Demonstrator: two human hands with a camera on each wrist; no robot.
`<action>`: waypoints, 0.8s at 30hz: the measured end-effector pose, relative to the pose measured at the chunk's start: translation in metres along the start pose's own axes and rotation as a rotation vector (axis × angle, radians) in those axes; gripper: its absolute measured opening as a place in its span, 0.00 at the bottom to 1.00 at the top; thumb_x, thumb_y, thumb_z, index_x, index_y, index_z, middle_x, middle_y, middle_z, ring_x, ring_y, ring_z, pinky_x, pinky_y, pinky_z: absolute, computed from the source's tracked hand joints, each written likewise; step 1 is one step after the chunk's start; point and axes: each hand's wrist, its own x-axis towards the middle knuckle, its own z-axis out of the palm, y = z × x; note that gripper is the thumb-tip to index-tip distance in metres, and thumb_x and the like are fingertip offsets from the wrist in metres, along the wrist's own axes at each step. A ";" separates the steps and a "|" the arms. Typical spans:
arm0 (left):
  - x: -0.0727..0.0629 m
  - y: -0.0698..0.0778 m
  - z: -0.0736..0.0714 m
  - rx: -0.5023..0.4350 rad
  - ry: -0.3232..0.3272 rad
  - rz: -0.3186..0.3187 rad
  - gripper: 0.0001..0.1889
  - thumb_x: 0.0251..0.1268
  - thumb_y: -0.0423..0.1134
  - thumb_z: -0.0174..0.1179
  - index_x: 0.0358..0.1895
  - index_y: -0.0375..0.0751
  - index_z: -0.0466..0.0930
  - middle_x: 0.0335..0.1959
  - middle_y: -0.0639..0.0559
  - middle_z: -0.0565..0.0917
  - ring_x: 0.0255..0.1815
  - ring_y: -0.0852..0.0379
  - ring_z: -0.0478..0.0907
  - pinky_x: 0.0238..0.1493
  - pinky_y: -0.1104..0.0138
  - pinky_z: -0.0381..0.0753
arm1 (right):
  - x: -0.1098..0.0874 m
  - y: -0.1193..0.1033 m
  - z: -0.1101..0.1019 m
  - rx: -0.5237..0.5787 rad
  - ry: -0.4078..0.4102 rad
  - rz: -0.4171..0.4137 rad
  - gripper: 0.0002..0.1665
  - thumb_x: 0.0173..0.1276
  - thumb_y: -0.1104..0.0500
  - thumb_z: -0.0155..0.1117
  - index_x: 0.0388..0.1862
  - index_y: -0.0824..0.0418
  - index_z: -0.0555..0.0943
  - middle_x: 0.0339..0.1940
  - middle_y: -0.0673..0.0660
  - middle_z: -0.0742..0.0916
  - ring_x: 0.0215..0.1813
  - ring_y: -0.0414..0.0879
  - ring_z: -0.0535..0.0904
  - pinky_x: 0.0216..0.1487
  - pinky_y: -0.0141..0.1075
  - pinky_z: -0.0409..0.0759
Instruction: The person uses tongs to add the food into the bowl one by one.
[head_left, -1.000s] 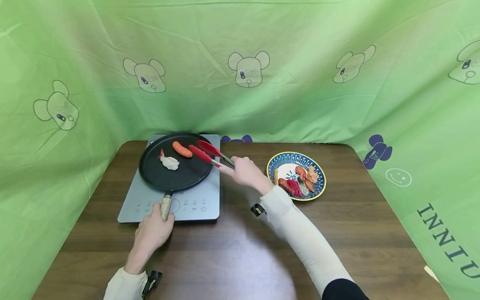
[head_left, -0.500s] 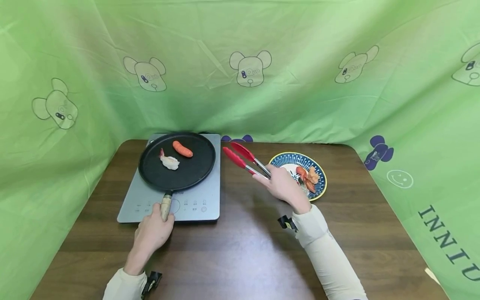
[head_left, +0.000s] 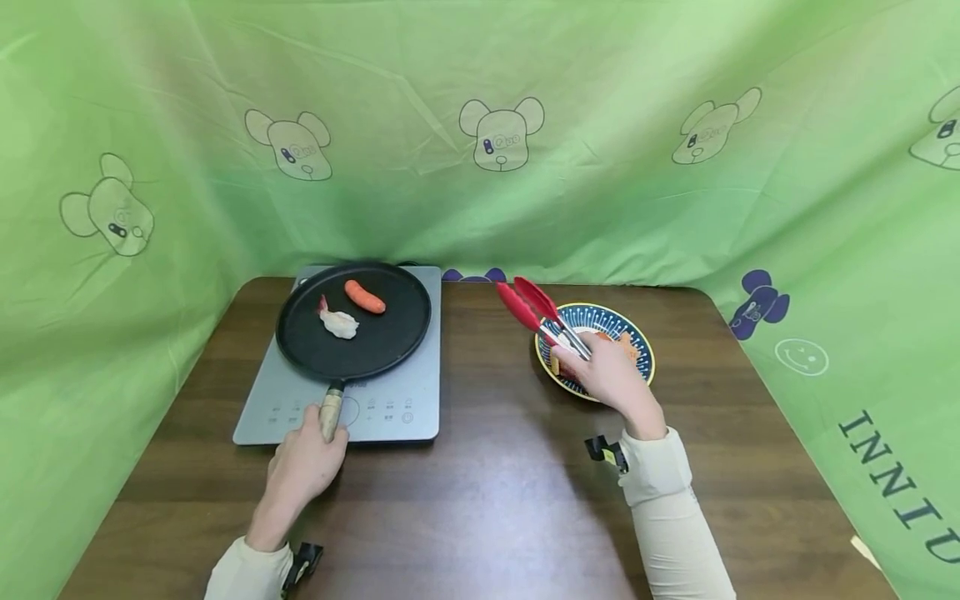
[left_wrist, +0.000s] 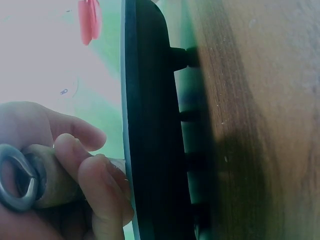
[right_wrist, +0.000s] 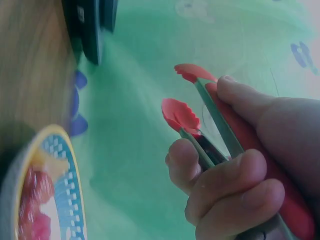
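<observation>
My left hand grips the wooden-looking handle of a flat black frying pan. In the pan lie an orange-red sausage and a pale shrimp with a red tail. With my right hand I hold red-tipped metal tongs above a blue-patterned plate. The right wrist view shows the tongs' tips apart with nothing between them. Several food pieces lie on the plate, partly hidden by my right hand in the head view.
Under the pan is a grey induction cooktop with touch controls on its front. The plate stands on the right of the wooden table. A green printed cloth hangs behind and at both sides.
My right hand has carried the tongs rightward, from the pan's right edge to over the plate. The left hand keeps its hold on the handle. Sausage and shrimp stay in place.
</observation>
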 end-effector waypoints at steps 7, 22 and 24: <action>0.000 -0.001 0.000 -0.002 -0.017 -0.005 0.28 0.65 0.47 0.46 0.62 0.32 0.56 0.23 0.43 0.72 0.17 0.49 0.69 0.17 0.59 0.64 | -0.007 0.026 -0.014 -0.009 -0.046 0.091 0.34 0.66 0.37 0.55 0.48 0.68 0.76 0.36 0.65 0.82 0.39 0.60 0.77 0.42 0.53 0.73; 0.000 -0.001 0.000 -0.011 -0.019 -0.020 0.27 0.65 0.47 0.46 0.61 0.32 0.57 0.23 0.42 0.73 0.18 0.49 0.69 0.17 0.59 0.64 | -0.021 0.049 -0.043 -0.122 -0.159 0.156 0.43 0.67 0.34 0.50 0.55 0.74 0.73 0.41 0.75 0.81 0.40 0.64 0.78 0.41 0.56 0.73; 0.001 -0.001 0.000 -0.009 -0.019 -0.016 0.27 0.65 0.47 0.46 0.60 0.32 0.57 0.23 0.43 0.73 0.17 0.49 0.69 0.17 0.59 0.64 | -0.024 0.054 -0.044 -0.134 -0.138 0.172 0.41 0.66 0.34 0.51 0.49 0.74 0.74 0.39 0.73 0.82 0.40 0.67 0.78 0.40 0.57 0.73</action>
